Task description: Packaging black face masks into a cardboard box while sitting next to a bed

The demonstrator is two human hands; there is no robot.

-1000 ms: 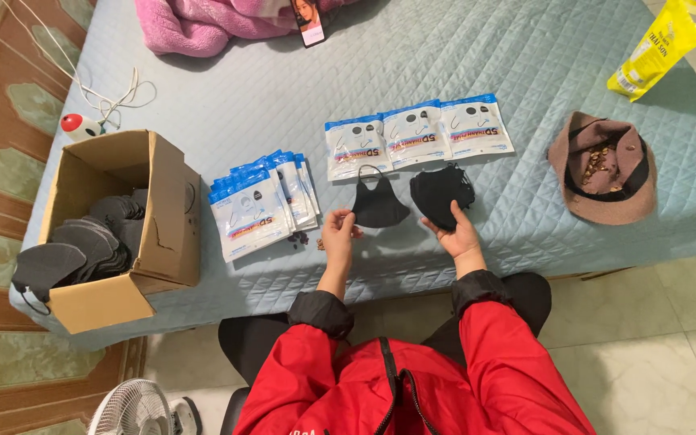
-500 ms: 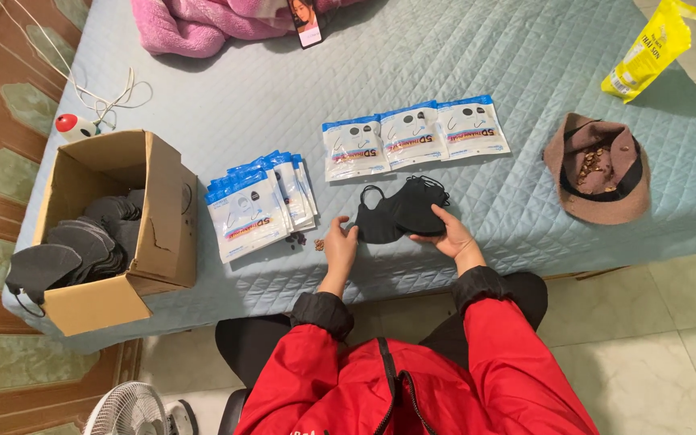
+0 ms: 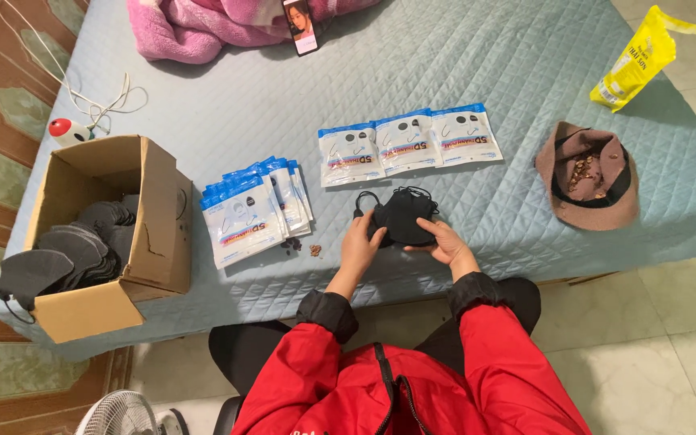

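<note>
Both my hands hold a small stack of black face masks (image 3: 403,216) just above the blue quilted bed (image 3: 461,56). My left hand (image 3: 359,243) grips the stack's left edge. My right hand (image 3: 447,242) supports it from the lower right. Beyond the masks lie three white and blue mask pouches (image 3: 409,143) in a row. A fanned pile of the same pouches (image 3: 253,209) lies to the left of my left hand. My sleeves are red with black cuffs.
An open cardboard box (image 3: 148,242) with several black masks (image 3: 74,250) stands at the left edge. A brown hat (image 3: 598,201) lies at the right, a yellow bag (image 3: 634,60) beyond it. A pink blanket (image 3: 195,24), a phone (image 3: 300,24) and a fan (image 3: 118,412) are around.
The two black masks, held apart a second ago, have been brought together into one stack between my hands.
</note>
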